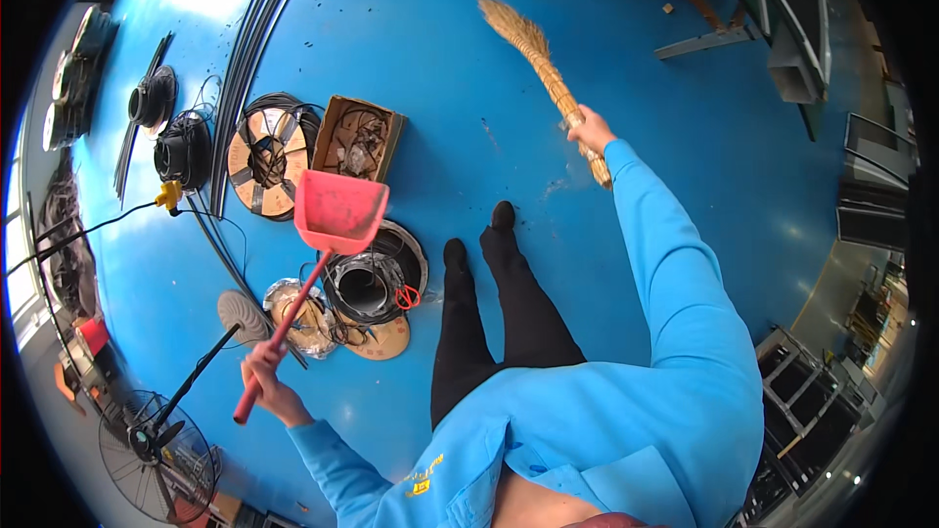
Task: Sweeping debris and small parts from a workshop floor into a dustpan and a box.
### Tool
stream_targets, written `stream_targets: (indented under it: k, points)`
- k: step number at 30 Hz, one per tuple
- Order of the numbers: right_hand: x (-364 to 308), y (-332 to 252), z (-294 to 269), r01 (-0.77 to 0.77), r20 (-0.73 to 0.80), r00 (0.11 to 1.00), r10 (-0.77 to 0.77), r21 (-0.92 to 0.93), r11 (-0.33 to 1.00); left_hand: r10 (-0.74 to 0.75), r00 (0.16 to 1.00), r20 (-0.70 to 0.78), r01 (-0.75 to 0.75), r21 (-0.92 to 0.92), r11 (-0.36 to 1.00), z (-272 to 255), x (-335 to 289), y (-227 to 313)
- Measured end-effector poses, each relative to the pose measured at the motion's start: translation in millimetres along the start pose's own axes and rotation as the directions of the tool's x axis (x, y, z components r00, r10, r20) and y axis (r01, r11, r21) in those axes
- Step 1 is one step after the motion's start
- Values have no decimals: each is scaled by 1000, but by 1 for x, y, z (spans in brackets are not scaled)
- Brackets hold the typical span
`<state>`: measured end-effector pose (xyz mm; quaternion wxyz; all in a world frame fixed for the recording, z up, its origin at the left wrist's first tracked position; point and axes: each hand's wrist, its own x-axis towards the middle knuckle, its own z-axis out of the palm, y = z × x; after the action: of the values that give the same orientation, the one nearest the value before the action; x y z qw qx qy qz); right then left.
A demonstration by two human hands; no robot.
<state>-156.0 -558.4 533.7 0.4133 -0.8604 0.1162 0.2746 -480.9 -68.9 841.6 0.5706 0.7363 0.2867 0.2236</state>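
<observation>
Your left hand (264, 372) is wrapped in a closed fist around the long red handle of a pink plastic dustpan (337, 213); the pan itself is smooth, scoop-shaped and hangs above the blue floor (440, 49), just beside the cardboard box (360, 137); your right hand (590, 129) is clenched on the bound neck of a straw broom (536, 49), whose dry, tan bristles fan out up and away from the dustpan, well apart from it; the broom's stem is wrapped tight, rough and fibrous, with its end poking below your fist.

The floor is glossy painted blue with a bright glare patch far above the dustpan; your black shoes (479, 235) stand right of the dustpan; just below the dustpan sits a coil of grey cable (367, 284) on a round reel, with a flat brown cardboard disc (381, 337) under its edge; left of the dustpan lies a wooden spool (266, 161) wound with black cable, round with strapped spokes; the box is open, brown and square, holding tangled wires; further left are black round spools (182, 149) and a bundle of long black tubes (245, 49); a yellow plug (170, 194) sits near them; a standing fan (152, 440) with a wire cage is below and left of the dustpan.
</observation>
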Motion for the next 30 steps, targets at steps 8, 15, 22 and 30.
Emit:
stream_targets:
  k: [8, 15, 22, 30]
  points:
    - [98, 10, 16, -70, 56, 995, 79, -147, 987, -104, 994, -30, 106, 105, 989, 60, -20, 5]
    - [-19, 126, 13, 234, 338, 941, 7, -666, 709, -184, 978, 101, 167, 152, 974, 105, -18, -6]
    - [-170, 186, -103, 113, 351, 901, 256, -758, 643, -193, 964, 183, 172, 126, 977, 129, -15, -13]
    - [-139, 156, -128, -145, 120, 977, 178, -245, 959, -176, 942, 286, 120, 201, 972, 154, -17, -24]
